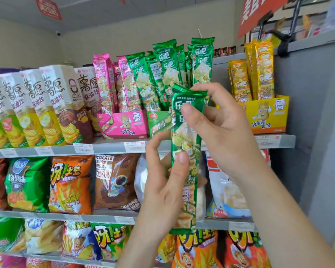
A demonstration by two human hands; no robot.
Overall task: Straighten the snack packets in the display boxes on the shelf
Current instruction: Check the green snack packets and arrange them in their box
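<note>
Snack packets stand upright in three display boxes along the top shelf [108, 148], whose front edge carries white price tags [83, 148]. Tall crisp cartons [46, 105] fill the left end of that shelf, leaning in a row. On the shelf below, crisp bags [70, 182] stand side by side, and more bags sit on the shelf under that.

Just right of the cartons is the pink box [124, 124], holding pink packets [103, 82] that tilt slightly left. Touching its right side is the green box [158, 122], partly hidden behind the hands. Its green packets [162, 74] fan out unevenly, some tipped left and the right-most ones taller and nearly upright. The yellow box [267, 115] sits well apart at the right end of the shelf, against the grey side panel, with yellow packets [259, 70] standing in it.

One green packet [186, 140] is out of the boxes. It is held upright in the air in front of the green box, its top edge level with the lower part of the boxed packets and its bottom edge down at the front edge of the middle shelf.

The right hand [224, 132] pinches the upper part of this packet, the thumb on its printed face and the fingers curved over its top edge. The left hand [162, 186] holds it lower down, the thumb pressed on the front and the fingers curled round its left side and back.
</note>
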